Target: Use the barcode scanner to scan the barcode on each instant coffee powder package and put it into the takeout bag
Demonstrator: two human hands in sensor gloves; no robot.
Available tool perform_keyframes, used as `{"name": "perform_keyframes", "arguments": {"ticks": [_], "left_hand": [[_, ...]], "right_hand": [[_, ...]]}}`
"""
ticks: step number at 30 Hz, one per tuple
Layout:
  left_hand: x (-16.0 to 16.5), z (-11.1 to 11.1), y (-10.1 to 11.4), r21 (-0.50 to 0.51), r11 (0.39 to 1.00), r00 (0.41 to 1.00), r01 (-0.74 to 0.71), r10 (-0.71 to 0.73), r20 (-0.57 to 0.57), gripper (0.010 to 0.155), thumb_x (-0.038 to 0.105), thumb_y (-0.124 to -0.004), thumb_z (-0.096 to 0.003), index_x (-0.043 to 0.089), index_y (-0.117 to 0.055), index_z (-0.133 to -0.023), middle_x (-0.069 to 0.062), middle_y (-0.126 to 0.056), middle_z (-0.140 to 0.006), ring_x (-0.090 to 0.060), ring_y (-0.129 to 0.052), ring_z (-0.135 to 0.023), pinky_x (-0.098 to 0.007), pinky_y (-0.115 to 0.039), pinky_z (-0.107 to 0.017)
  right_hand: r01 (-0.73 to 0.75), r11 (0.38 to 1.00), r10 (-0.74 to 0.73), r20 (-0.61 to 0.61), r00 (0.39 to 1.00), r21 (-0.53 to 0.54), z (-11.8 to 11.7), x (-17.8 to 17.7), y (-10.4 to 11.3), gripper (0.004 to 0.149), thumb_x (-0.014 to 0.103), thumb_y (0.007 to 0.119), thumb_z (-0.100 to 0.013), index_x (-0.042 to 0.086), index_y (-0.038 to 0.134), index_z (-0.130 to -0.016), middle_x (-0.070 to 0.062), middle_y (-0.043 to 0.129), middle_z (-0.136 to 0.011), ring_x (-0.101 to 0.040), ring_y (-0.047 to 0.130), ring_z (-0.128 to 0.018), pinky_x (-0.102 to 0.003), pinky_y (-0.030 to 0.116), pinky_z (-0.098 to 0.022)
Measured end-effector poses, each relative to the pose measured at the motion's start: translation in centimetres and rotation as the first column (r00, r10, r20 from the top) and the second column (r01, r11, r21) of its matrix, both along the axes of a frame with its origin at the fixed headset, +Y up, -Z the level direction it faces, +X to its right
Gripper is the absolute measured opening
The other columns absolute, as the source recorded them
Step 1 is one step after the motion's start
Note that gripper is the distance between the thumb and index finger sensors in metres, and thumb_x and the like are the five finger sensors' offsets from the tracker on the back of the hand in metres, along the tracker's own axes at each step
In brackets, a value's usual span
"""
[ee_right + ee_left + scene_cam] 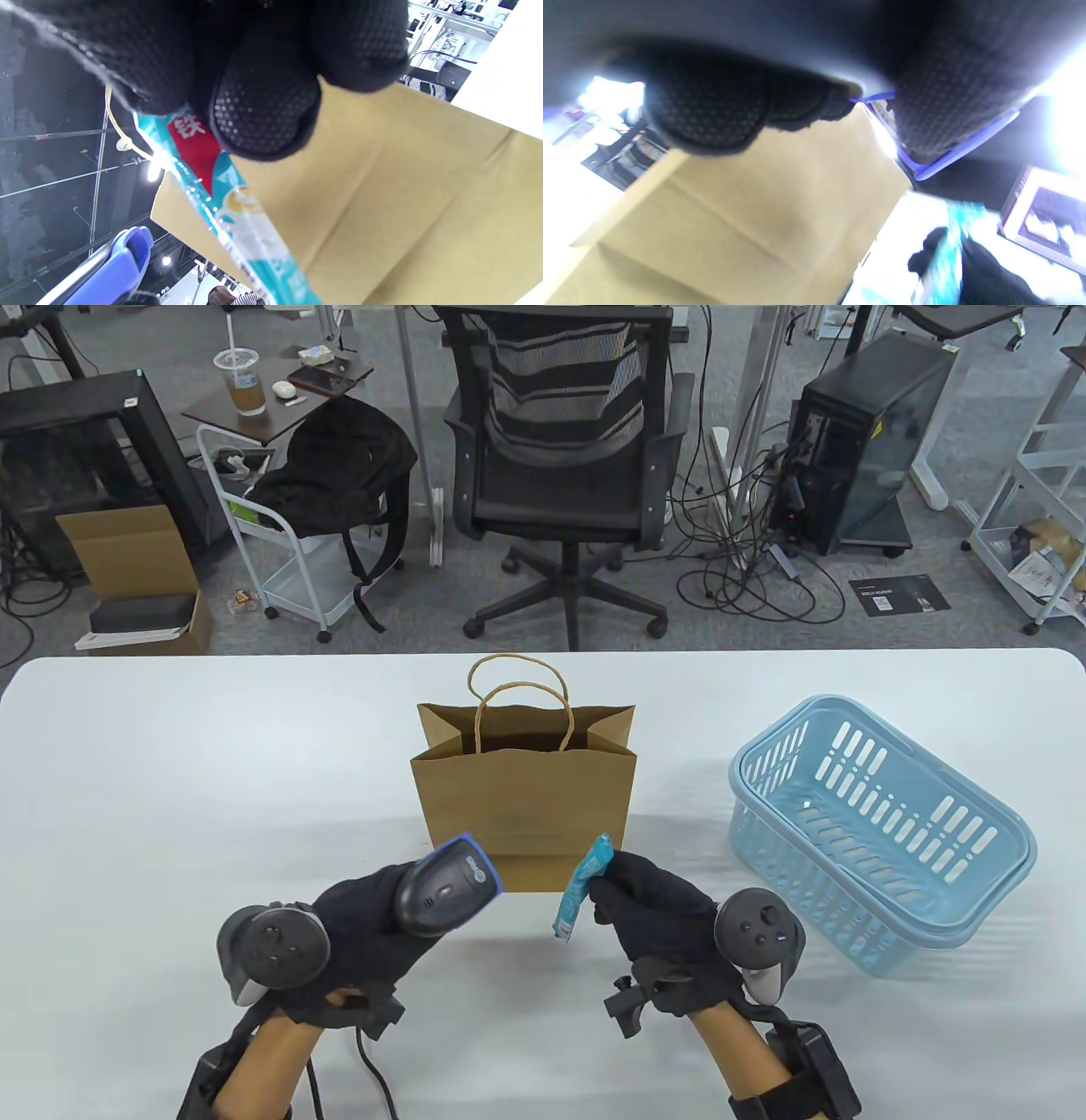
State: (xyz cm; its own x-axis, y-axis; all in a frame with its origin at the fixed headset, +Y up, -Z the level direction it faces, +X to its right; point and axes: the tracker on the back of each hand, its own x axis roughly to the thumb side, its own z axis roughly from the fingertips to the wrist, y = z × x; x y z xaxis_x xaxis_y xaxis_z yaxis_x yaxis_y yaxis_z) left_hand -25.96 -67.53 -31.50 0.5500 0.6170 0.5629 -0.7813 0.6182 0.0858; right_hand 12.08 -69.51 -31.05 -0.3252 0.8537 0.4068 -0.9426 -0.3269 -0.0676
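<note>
White bench point(170, 780) before us: our left hand point(356, 933) grips the scanner point(445, 886), our right hand point(657, 929) pinches a coffee packet point(581, 895), paper bag point(524, 806) just behind.

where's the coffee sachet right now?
In the table view the coffee sachet is pinched in the right hand, held above the table in front of the paper bag, right of the barcode scanner that the left hand grips.

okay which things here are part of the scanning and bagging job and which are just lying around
In the job: barcode scanner gripped by the left hand; coffee packet pinched by the right hand; paper takeout bag.

Lying about: blue basket, office chair, backpack.
</note>
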Motion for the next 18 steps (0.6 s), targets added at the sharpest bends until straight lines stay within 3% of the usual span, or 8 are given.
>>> {"name": "perform_keyframes", "arguments": {"ticks": [5, 9, 18], "left_hand": [[-4.6, -1.0, -0.1, -0.022, 0.983, 0.975, -0.184, 0.18, -0.134, 0.053, 0.053, -0.092, -0.0501, 0.021, -0.08, -0.09, -0.002, -0.094, -0.07, -0.026, -0.105, -0.046, -0.048, -0.085, -0.043], [-6.9, -1.7, -0.9, -0.074, 0.934, 0.927, -0.349, 0.332, -0.173, 0.053, 0.053, -0.092, -0.0502, 0.021, -0.08, -0.09, -0.002, -0.094, -0.07, -0.027, -0.105, -0.046, -0.048, -0.085, -0.043], [-8.4, -1.9, -0.9, -0.091, 0.903, 0.897, -0.42, 0.397, -0.194, 0.053, 0.052, -0.092, -0.0505, 0.02, -0.079, -0.091, -0.002, -0.094, -0.071, -0.027, -0.105, -0.047, -0.048, -0.084, -0.043]], "right_hand": [[-0.024, 0.999, 0.024, 0.012, 1.0, 0.029, 0.1, 0.1, 0.2, 0.04, 0.042, 0.091, -0.045, 0.03, 0.09, -0.083, -0.005, 0.106, -0.072, -0.012, 0.107, -0.045, -0.035, 0.088, -0.04], [-0.034, 0.999, 0.034, 0.013, 0.999, 0.033, 0.1, 0.2, 0.2, 0.04, 0.042, 0.092, -0.044, 0.031, 0.09, -0.082, -0.005, 0.105, -0.072, -0.013, 0.107, -0.047, -0.036, 0.088, -0.042], [-0.165, 0.981, 0.166, 0.001, 0.986, 0.103, 0.7, -1.0, 0.7, 0.04, 0.041, 0.096, -0.042, 0.032, 0.091, -0.08, -0.004, 0.106, -0.072, -0.015, 0.109, -0.052, -0.038, 0.089, -0.044]]}}
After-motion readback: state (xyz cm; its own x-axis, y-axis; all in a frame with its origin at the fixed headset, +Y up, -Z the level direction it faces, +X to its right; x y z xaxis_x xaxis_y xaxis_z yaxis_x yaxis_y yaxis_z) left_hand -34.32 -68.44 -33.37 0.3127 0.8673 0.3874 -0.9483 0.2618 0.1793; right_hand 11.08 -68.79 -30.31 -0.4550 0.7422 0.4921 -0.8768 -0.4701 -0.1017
